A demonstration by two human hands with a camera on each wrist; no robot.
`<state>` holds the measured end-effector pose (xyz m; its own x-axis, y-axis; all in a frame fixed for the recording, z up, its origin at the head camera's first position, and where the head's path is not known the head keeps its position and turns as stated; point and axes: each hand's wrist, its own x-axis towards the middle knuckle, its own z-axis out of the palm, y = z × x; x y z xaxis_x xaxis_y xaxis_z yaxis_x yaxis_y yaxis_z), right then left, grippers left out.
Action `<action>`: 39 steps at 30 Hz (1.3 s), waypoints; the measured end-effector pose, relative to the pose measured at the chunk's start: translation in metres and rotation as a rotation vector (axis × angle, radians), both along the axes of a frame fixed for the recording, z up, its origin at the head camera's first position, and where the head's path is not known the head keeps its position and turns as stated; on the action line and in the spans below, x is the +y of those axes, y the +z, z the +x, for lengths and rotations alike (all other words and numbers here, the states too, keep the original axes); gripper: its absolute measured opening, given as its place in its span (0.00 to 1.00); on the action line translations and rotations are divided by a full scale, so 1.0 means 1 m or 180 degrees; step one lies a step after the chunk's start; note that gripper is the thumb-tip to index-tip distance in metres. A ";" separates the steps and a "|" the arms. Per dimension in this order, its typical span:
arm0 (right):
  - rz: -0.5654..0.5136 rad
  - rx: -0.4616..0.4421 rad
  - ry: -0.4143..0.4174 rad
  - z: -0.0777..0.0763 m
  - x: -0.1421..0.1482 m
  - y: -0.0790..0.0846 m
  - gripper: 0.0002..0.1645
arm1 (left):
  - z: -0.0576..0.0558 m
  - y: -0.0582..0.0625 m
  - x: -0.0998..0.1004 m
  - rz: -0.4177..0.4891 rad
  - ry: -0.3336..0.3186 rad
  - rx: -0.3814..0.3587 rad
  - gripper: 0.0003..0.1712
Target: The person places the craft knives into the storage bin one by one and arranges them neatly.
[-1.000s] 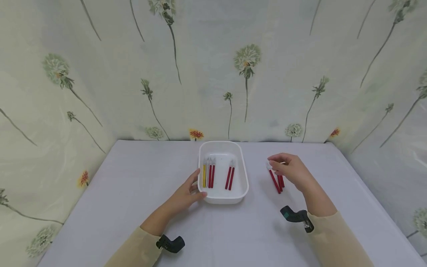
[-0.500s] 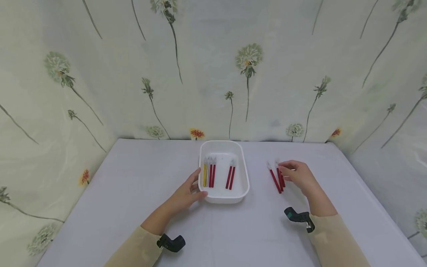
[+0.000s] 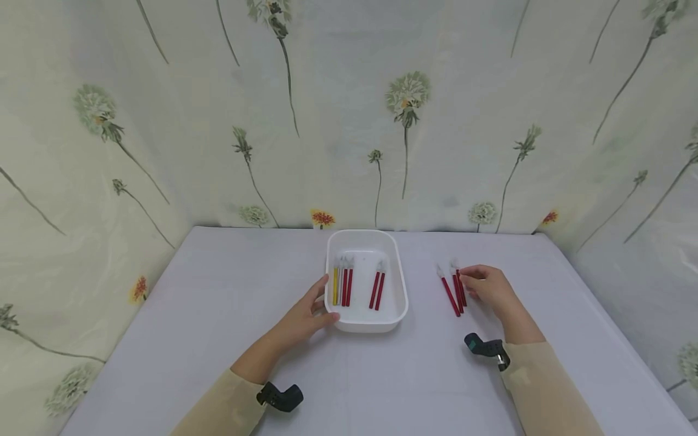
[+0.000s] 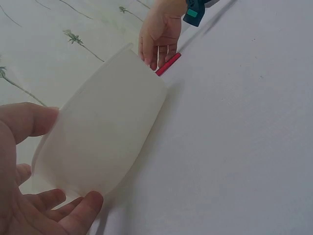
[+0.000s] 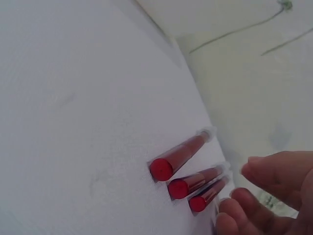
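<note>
My left hand [image 3: 297, 321] grips the left side of a white plastic tray [image 3: 365, 327], its thumb at the near-left corner. Inside stand two groups: a yellow stick [image 3: 335, 287], a pale one [image 3: 339, 287] and two red ones at the left, two red sticks [image 3: 380, 292] at the right. On the table, three slim red pen-like sticks [image 5: 178, 159] with clear tips lie side by side. My right hand [image 3: 491, 293] is at the rightmost red stick [image 5: 211, 195], fingertips right by its clear end. A gap shows between thumb and fingers in the right wrist view.
A white cloth covers the table [image 3: 180, 339]. Behind it rises a backdrop [image 3: 327, 121] printed with dandelions. A black wrist camera [image 3: 280, 397] sits on the left sleeve and another camera [image 3: 487, 350] on the right.
My right hand has shifted right and slightly nearer, from the leftmost red stick to the rightmost, uncovering their clear tips. The left hand and the tray stay in place.
</note>
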<state>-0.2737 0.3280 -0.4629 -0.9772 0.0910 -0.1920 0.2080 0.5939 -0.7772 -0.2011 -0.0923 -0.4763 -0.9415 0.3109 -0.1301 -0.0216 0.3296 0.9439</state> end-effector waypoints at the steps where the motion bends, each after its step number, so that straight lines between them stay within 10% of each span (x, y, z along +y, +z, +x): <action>1: 0.0023 -0.0009 0.0010 -0.001 0.000 -0.001 0.22 | 0.000 0.000 0.000 -0.0006 0.0003 -0.0004 0.53; 39: 0.0528 -0.0010 0.0297 -0.015 0.011 -0.005 0.24 | 0.002 0.005 -0.001 0.0036 -0.0023 0.0002 0.54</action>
